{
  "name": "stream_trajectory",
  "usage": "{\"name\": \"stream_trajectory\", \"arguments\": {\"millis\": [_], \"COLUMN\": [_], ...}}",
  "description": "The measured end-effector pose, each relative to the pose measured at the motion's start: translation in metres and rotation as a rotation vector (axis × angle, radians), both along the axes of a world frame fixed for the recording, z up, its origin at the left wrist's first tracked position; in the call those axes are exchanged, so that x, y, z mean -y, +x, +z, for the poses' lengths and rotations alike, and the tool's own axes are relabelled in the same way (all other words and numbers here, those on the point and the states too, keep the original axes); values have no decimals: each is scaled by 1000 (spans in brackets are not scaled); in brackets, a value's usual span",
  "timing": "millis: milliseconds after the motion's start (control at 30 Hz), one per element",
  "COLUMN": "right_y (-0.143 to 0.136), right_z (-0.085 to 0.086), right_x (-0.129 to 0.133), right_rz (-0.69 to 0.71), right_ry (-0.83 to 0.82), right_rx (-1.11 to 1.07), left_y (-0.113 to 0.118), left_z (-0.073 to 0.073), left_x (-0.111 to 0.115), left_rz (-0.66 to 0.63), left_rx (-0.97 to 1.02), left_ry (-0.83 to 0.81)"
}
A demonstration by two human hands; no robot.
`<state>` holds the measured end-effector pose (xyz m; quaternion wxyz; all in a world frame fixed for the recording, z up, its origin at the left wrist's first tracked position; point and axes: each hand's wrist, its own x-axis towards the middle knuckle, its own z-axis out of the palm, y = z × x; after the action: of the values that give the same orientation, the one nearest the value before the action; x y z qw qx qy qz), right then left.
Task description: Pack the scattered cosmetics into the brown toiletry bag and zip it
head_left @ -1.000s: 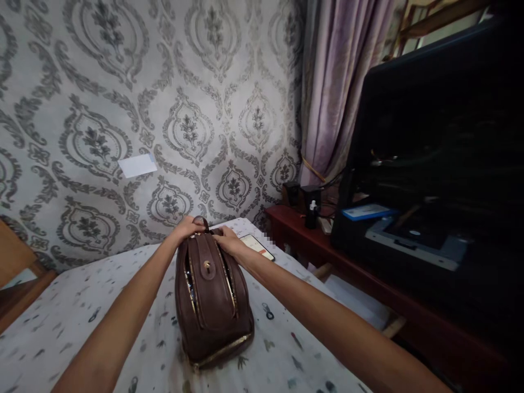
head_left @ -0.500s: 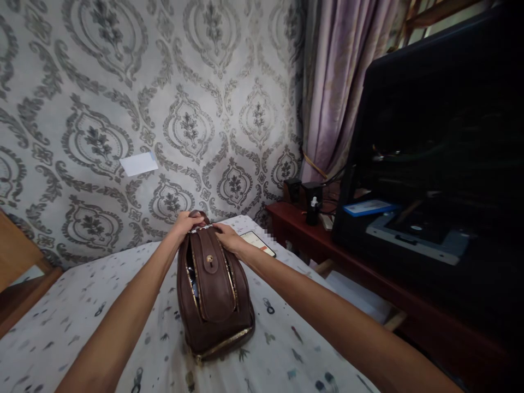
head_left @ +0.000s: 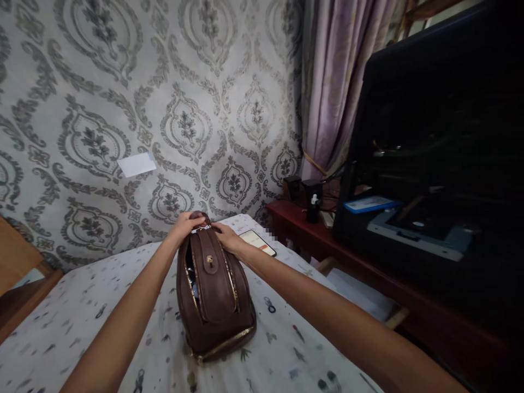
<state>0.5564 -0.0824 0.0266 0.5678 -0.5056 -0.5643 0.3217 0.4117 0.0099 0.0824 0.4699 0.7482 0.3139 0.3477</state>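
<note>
A dark brown leather bag with gold zippers lies on the white patterned bedsheet, its handle end away from me. The left side zipper gapes, and something dark shows inside. At the far end my left hand is closed on the bag by its handle. Across from it, my right hand grips the bag's far right edge, its fingertips partly hidden behind the bag. Just beyond my right hand lies a phone with a lit screen.
A dark red desk on the right holds a large black screen and small black speakers. Below it a drawer stands open. Patterned wallpaper with a white paper is behind; a wooden piece is at left.
The view has shifted very slightly. Both hands stay at the far end of the bag, and the bag has hardly moved.
</note>
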Motion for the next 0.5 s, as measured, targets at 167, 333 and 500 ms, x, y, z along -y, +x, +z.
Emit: {"name": "stream_trajectory", "arguments": {"millis": [167, 333, 500], "right_y": [2, 0, -1], "right_z": [-2, -3, -2], "right_x": [-1, 0, 0], "right_rz": [-13, -35, -84], "right_ry": [-8, -24, -59], "right_rx": [-8, -22, -20], "left_y": [1, -3, -1], "left_z": [6, 15, 16], "left_x": [2, 11, 13], "left_rz": [-70, -157, -155], "left_rx": [-105, -220, -244], "left_ry": [23, 60, 105]}}
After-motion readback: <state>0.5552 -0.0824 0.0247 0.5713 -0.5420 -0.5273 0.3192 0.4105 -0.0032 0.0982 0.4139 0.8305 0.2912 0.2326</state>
